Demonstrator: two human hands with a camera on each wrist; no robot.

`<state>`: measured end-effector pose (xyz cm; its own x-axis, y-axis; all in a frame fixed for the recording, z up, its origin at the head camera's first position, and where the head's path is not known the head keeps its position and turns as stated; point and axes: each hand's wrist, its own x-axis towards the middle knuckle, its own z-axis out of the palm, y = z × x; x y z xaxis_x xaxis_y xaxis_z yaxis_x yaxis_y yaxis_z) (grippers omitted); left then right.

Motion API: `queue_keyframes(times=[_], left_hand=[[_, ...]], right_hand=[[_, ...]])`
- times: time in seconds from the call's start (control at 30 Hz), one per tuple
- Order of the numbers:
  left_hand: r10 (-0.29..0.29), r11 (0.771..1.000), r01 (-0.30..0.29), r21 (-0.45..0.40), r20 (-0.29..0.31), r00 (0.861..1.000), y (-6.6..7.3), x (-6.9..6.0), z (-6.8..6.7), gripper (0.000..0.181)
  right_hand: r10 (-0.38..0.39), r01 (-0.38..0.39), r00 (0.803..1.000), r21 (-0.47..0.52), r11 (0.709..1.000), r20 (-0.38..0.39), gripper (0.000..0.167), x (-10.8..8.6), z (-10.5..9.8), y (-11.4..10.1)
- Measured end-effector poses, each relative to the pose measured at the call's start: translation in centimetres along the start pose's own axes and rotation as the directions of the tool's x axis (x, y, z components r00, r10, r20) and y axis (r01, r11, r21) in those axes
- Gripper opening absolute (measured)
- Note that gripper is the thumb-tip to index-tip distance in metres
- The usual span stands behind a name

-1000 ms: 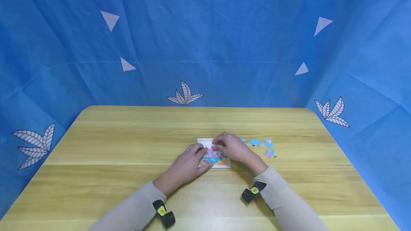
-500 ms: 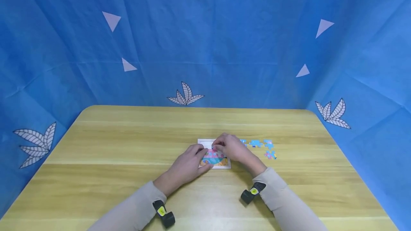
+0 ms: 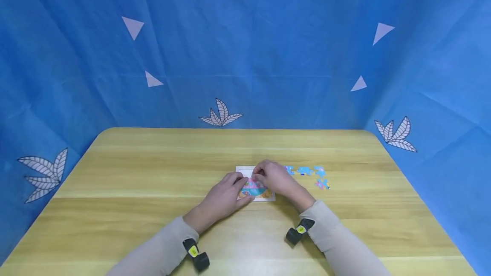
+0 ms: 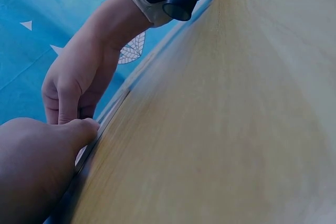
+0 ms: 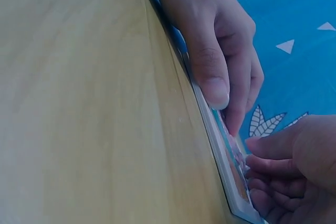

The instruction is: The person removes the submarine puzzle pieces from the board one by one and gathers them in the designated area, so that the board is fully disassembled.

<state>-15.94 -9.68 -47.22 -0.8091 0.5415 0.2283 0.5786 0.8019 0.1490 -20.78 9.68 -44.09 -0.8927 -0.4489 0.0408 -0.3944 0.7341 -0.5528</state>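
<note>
A small jigsaw puzzle in a white frame (image 3: 271, 199) lies on the table, its filled lower part pink, teal and orange. My left hand (image 3: 222, 197) rests on its left side, thumb along the near edge and fingers on the picture. In the right wrist view that left hand (image 5: 210, 40) presses down with fairly straight fingers. My right hand (image 3: 277, 178) is over the upper right of the frame, thumb and index finger pinched together at the picture's upper edge. The puzzle piece at those fingertips is mostly hidden. The right wrist view shows the right hand's (image 5: 302, 166) other fingers curled.
Several loose blue and pink jigsaw pieces (image 3: 304, 171) lie on the wooden table (image 3: 153, 161) right of the frame. One pink and blue piece (image 3: 322, 184) sits nearer than the others. A blue cloth (image 3: 307, 54) with white leaf and triangle prints hangs behind.
My right hand has shifted very slightly left, and more of a loose piece beside it shows. The left hand stays in place on the puzzle.
</note>
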Motion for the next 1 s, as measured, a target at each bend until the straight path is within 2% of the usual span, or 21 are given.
queue_keyframes(times=[0.13, 0.33, 0.63, 0.8, 1.0], left_hand=[[-0.005, 1.000, 0.005, -0.008, 0.024, 1.000, 0.0, -0.1, 0.2, 0.063], [0.004, 1.000, -0.004, 0.011, -0.014, 1.000, -0.1, 0.2, 0.2, 0.063], [-0.018, 1.000, 0.018, 0.003, 0.025, 1.000, 0.0, 0.2, -0.2, 0.064], [-0.016, 1.000, 0.016, -0.009, 0.019, 1.000, 0.0, 0.3, -0.3, 0.064], [-0.004, 1.000, 0.004, -0.008, 0.005, 1.000, -0.1, 0.1, 0.0, 0.063]], right_hand=[[-0.018, 0.018, 0.999, 0.012, 1.000, 0.030, 0.005, 0.0, 0.2, -0.1], [-0.010, 0.008, 1.000, 0.061, 0.998, 0.017, 0.003, 0.3, 0.0, 0.1], [0.073, -0.089, 0.995, 0.262, 0.961, 0.070, 0.007, 0.4, -0.2, 0.7], [0.048, -0.071, 0.996, 0.312, 0.947, 0.080, 0.010, 0.4, -0.6, 1.2], [0.004, -0.017, 0.999, 0.337, 0.941, 0.039, 0.012, 0.3, -0.9, 1.5]])
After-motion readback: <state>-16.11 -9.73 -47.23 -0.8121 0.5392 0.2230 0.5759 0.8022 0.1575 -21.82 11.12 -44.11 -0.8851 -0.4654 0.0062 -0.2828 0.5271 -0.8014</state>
